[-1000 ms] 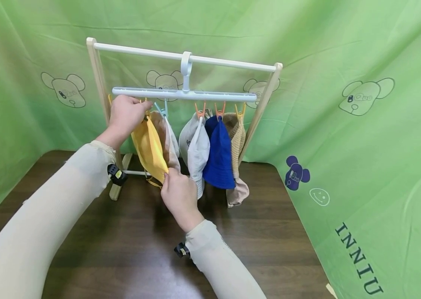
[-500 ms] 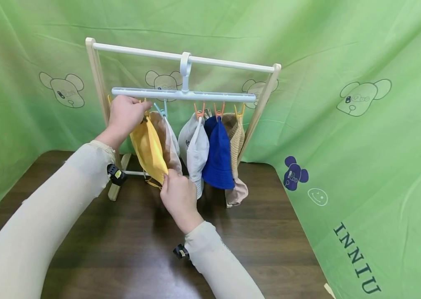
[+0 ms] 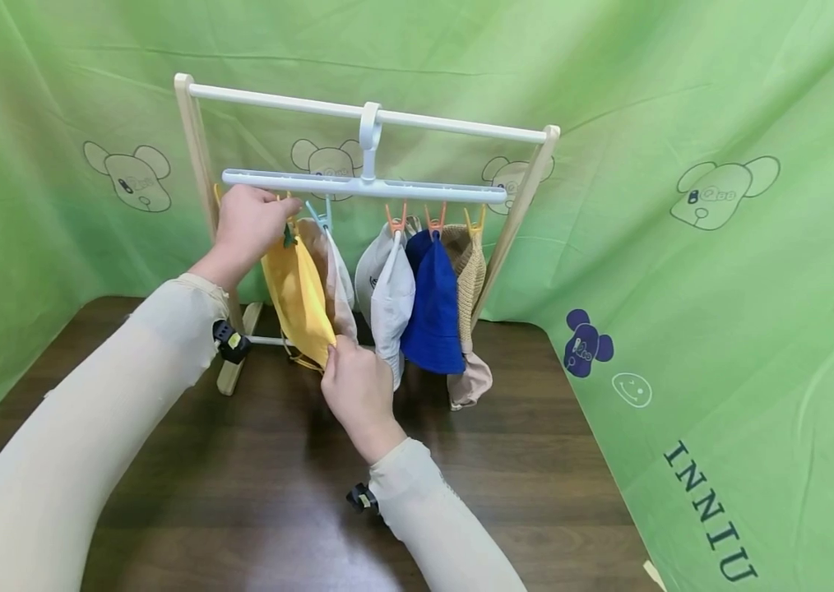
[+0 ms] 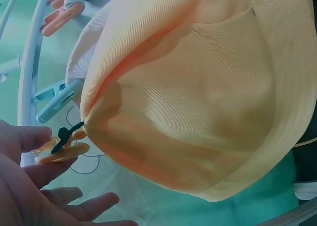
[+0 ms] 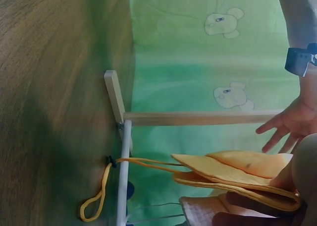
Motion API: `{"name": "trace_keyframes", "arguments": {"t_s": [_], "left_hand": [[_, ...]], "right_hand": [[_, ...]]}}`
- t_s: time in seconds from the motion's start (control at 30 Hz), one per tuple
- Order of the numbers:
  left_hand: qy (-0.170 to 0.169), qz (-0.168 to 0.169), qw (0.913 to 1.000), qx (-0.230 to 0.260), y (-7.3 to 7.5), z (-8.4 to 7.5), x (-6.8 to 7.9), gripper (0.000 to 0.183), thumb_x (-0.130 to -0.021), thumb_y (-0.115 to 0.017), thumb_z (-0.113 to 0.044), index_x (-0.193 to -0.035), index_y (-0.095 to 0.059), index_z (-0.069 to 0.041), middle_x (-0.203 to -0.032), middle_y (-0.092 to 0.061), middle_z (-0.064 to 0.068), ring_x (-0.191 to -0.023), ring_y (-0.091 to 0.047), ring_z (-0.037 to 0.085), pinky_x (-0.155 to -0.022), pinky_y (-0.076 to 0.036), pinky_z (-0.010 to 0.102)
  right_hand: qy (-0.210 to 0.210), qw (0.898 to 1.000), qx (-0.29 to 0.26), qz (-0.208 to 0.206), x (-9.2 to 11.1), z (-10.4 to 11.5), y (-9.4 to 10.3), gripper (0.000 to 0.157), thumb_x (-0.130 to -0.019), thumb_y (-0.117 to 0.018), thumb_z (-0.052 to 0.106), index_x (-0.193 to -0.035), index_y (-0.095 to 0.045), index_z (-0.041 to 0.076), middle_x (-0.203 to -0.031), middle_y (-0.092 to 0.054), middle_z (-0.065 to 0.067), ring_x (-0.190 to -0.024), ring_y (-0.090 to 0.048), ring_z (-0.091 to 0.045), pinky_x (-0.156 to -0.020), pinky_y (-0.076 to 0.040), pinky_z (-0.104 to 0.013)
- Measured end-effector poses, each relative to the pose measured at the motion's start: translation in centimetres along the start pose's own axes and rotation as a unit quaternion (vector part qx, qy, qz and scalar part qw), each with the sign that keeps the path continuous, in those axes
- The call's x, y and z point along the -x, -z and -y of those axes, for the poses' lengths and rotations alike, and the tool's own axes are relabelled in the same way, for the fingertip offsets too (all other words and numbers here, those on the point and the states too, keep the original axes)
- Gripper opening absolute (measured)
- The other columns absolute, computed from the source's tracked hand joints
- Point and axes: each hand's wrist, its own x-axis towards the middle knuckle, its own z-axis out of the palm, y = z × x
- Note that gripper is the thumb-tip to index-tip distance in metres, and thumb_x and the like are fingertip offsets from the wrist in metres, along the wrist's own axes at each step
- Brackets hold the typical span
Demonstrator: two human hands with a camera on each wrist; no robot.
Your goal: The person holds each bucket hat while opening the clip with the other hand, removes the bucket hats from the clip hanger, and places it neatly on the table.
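My left hand (image 3: 249,224) pinches a yellow clothespin (image 4: 72,152) between thumb and index finger, just under the white clip hanger (image 3: 432,191). The other left fingers stand apart in the left wrist view. That clothespin meets the top of a yellow bucket hat (image 3: 289,288), beside a dark green stem-like piece (image 4: 64,133). Lower down, my right hand (image 3: 359,386) grips the hat's brim, pulling it taut toward the right. A yellow cord (image 5: 103,189) hangs from the hat. Directly right of it, a blue clothespin (image 3: 322,218) holds a beige-and-white hat (image 3: 341,284).
Farther right hang a white hat (image 3: 393,296), a blue hat (image 3: 435,312) and a tan knitted hat (image 3: 467,275), on orange and yellow clothespins. A wooden-legged rack (image 3: 461,125) carries the hanger above a brown table (image 3: 276,493). Green printed cloth (image 3: 683,99) encloses the back and sides.
Both hands keep their hold on the clothespin and the brim. The yellow hat shifts very slightly, and the green piece at its top shows a little more.
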Motion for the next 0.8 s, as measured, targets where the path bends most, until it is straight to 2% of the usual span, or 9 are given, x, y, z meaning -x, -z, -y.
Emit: {"name": "trace_keyframes", "arguments": {"t_s": [0.5,0.8], "left_hand": [[0.001,-0.003,0.9996,-0.027,0.09,-0.03,0.09,0.058,-0.095,-0.068,-0.046,-0.052,-0.043,-0.017,-0.044,-0.031,-0.007,-0.041,-0.03,0.012,-0.043,-0.029,0.029],[-0.003,-0.008,0.9996,-0.026,0.12,-0.1,0.21,0.058,-0.094,-0.069,-0.047,-0.052,-0.042,-0.017,-0.045,-0.03,-0.007,-0.042,-0.029,0.013,-0.043,-0.026,0.029]], "right_hand": [[0.01,1.0,0.009,0.008,0.15,-0.4,0.45,0.015,-0.098,-0.065,0.022,-0.088,-0.067,0.011,-0.066,-0.068,-0.007,-0.058,-0.067,-0.026,-0.048,-0.049,-0.041],[0.016,1.0,0.017,-0.005,0.45,-0.81,0.99,0.013,-0.098,-0.066,0.021,-0.092,-0.068,0.01,-0.066,-0.068,-0.006,-0.058,-0.067,-0.025,-0.048,-0.048,-0.04]]}}
